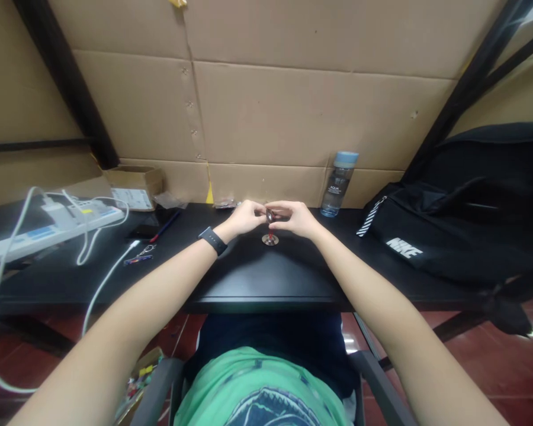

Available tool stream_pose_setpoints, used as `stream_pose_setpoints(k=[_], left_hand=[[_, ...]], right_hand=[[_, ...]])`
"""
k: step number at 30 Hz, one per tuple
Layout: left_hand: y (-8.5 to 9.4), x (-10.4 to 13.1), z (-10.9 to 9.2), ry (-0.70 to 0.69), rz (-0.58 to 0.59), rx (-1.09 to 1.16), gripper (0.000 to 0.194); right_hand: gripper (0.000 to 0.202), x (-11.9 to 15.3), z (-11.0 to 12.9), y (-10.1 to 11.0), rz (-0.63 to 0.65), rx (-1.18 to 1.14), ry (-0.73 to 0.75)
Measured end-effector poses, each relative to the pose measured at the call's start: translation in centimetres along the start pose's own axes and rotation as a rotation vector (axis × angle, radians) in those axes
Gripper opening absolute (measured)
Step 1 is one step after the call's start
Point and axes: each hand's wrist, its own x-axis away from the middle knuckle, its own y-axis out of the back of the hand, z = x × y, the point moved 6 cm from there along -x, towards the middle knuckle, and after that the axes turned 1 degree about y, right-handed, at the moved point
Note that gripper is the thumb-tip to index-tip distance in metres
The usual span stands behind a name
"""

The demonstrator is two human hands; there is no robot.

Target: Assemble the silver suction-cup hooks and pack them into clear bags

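Observation:
A small shiny metal piece [270, 216] is between the fingertips of my two hands, above the black table [266, 278]. Below it, a round metal disc [270, 239] lies on the table, with a short red part [270, 232] rising from its middle. My left hand [247, 217], with a dark watch on the wrist, pinches the metal piece from the left. From the right, my right hand [295, 218] closes its thumb and fingers around the same piece. Whether the piece touches the red part is too small to tell.
A water bottle [339, 184] stands behind on the right, beside a black backpack [462, 219]. At the left are a white power strip [48, 234] with cables, a small cardboard box [134, 186], a dark phone [147, 228] and a keychain [140, 258]. Cardboard panels form the back wall.

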Motion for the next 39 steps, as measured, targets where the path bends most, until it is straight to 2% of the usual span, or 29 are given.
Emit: stream_pose_setpoints(k=[6, 12, 19, 29, 36, 39], left_hand=[[0.5, 0.0, -0.6, -0.024, -0.12, 0.0, 0.022], [1.3, 0.5, -1.8, -0.041, -0.184, -0.152, 0.007], [1.6, 0.7, -2.5, -0.041, -0.241, -0.242, 0.008], [1.1, 0.5, -1.7, -0.03, -0.152, -0.126, 0.015], [0.2, 0.0, -1.1, -0.055, -0.06, 0.141, 0.034], [0.0, -0.1, -0.9, -0.051, -0.065, 0.212, 0.037]], right_hand=[[0.054, -0.1, 0.2, 0.4, -0.161, -0.105, -0.057], [0.054, -0.1, 0.2, 0.2, -0.184, -0.101, -0.065], [0.055, -0.2, 0.4, 0.6, -0.226, -0.114, -0.067], [0.057, -0.2, -0.2, 0.2, -0.168, -0.145, -0.058], [0.052, -0.2, 0.2, 1.2, -0.249, -0.147, -0.035], [0.051, -0.2, 0.3, 1.4, -0.267, -0.142, -0.023]])
